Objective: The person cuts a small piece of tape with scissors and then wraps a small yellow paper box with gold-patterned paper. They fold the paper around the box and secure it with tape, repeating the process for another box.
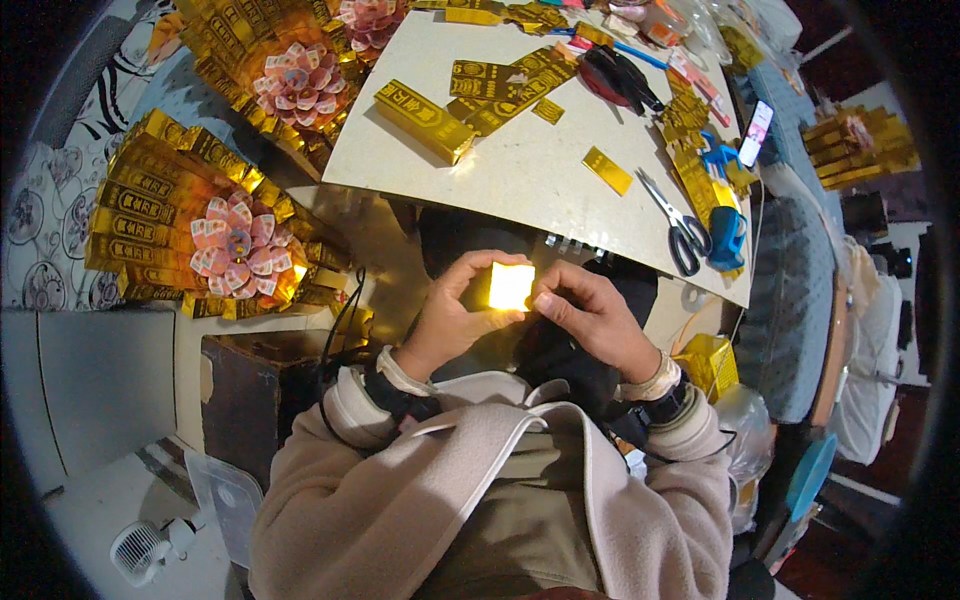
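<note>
Between my two hands, over my lap, is a small gold foil piece whose face glares almost white. My left hand grips it, thumb below and fingers above. The fingertips of my right hand pinch at its right edge. Glare hides its print and folds. Beyond my hands, on the white table, lie a long gold foil box, flat printed gold sheets and a small plain gold strip. Scissors with dark handles lie near the right table edge.
Fan-shaped gold paper arrangements with pink paper flowers stand at the left. A blue tape dispenser and a lit phone are at the right edge. A black stapler-like tool lies farther back. A dark wooden box stands beside my left arm.
</note>
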Demonstrator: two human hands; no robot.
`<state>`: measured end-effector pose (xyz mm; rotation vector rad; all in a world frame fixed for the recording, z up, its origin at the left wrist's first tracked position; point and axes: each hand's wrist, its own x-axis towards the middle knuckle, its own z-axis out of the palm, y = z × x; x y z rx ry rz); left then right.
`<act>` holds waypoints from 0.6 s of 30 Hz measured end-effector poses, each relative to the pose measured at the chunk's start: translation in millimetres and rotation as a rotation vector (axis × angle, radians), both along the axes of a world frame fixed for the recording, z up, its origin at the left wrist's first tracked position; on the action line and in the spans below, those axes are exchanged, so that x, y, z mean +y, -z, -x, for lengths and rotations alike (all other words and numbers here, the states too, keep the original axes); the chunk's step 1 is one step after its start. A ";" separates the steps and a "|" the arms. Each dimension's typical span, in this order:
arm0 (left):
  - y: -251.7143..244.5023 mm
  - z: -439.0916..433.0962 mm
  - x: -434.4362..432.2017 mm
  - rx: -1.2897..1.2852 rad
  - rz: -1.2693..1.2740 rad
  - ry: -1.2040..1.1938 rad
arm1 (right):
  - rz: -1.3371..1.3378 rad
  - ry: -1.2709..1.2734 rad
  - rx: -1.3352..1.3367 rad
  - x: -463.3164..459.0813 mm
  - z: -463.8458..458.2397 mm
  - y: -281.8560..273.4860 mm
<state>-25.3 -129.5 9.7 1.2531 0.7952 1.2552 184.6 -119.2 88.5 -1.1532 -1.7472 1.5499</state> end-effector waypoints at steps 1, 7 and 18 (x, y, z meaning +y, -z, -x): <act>-0.5 -0.1 0.1 0.007 -0.003 -0.001 | -0.010 0.002 -0.016 0.5 1.0 -0.6; -0.5 0.0 0.1 0.036 -0.005 0.002 | 0.011 0.020 -0.098 2.6 3.5 -4.0; 8.9 2.1 -0.5 0.101 -0.025 0.004 | 0.047 -0.023 -0.268 10.1 5.4 -13.7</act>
